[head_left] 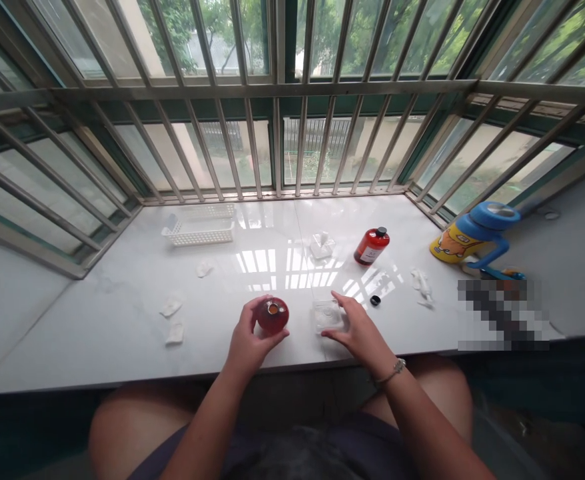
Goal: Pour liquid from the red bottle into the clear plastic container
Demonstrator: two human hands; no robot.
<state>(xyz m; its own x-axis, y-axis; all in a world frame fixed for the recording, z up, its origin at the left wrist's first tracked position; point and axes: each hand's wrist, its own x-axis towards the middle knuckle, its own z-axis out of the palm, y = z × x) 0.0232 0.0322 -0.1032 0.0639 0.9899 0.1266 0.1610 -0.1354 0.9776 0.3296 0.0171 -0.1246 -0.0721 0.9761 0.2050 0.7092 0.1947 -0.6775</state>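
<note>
My left hand [246, 340] is wrapped round an open red bottle [273, 315] that stands upright near the front edge of the white sill [122, 313]. To its right my right hand [360, 330] rests on a small clear plastic box [328, 315], fingers curved round its right side. A small black cap [375, 301] lies just beyond my right hand. Farther back a second red bottle [371, 246] with a black cap lies tilted.
A white plastic basket [200, 225] stands at the back left. A small white packet [321, 244] sits mid-sill. Crumpled white wipes [172, 320] lie at left and another wipe [422, 285] at right. A blue and yellow jug [475, 237] stands far right. Window bars enclose the back.
</note>
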